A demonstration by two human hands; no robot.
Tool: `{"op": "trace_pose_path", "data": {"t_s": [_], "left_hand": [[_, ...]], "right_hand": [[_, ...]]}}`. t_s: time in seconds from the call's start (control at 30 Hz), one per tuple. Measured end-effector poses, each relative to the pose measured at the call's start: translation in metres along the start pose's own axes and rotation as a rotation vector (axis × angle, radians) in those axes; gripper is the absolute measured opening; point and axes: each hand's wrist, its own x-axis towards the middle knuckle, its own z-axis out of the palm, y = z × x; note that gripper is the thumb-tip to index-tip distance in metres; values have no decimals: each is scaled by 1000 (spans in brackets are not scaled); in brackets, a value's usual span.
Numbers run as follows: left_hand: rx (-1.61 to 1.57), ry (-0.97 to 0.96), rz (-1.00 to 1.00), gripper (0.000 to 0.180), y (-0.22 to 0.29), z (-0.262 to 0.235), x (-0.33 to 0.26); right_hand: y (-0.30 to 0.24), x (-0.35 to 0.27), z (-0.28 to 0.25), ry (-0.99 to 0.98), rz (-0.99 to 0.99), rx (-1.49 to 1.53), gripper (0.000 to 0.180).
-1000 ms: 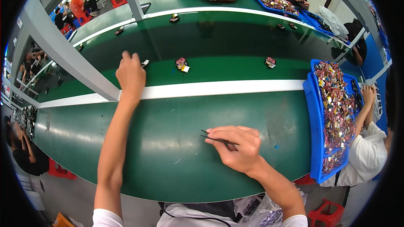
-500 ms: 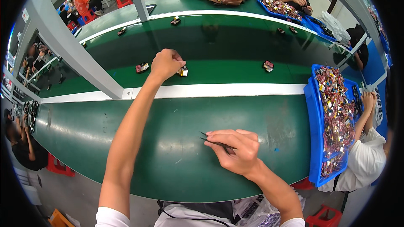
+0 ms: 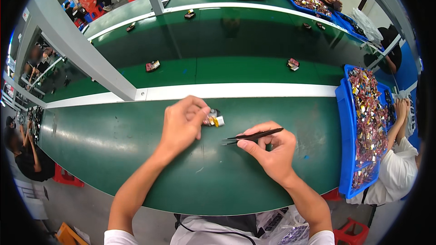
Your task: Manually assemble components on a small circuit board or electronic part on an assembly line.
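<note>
My left hand [image 3: 181,122] pinches a small electronic assembly [image 3: 215,119] by its left side, over the green bench just in front of the white rail. The piece has a dark part, reddish wires, and a silver and yellow block. My right hand [image 3: 272,149] grips black tweezers [image 3: 256,136] between thumb and fingers. The tips point left, a little below and right of the assembly and apart from it. Between the tips is a narrow gap with nothing in it.
Beyond the white rail [image 3: 236,91], similar assemblies lie on the green belt, one at the left [image 3: 152,66] and another at the right [image 3: 293,64]. A blue tray [image 3: 344,145] heaped with wired parts stands at my right. A grey post [image 3: 86,50] rises at left. Several people sit around.
My left hand has come back from the belt over the rail to the near bench, bringing an assembly along. My right hand has turned the tweezers and shifted slightly right and up.
</note>
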Motion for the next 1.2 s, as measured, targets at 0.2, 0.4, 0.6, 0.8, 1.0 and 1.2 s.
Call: {"op": "trace_pose_path", "data": {"t_s": [0.2, 0.4, 0.6, 0.8, 1.0, 1.2], "left_hand": [[-129, -8, 145, 12, -1, 14, -41], [-100, 5, 225, 10, -5, 15, -42], [-72, 11, 238, 10, -10, 14, -42], [-66, 12, 206, 10, -8, 12, -44], [-144, -25, 165, 12, -9, 13, -46], [-181, -48, 134, 12, -10, 10, -48]], "right_hand": [[-3, -3, 9, -91, 4, 71, 16], [-2, -2, 10, -58, -45, -87, 17], [-3, -1, 17, -2, -51, -126, 18], [-1, -2, 18, -4, -51, -195, 21], [-6, -2, 18, -34, 55, -54, 17], [-6, 3, 17, -53, 274, 170, 15]]}}
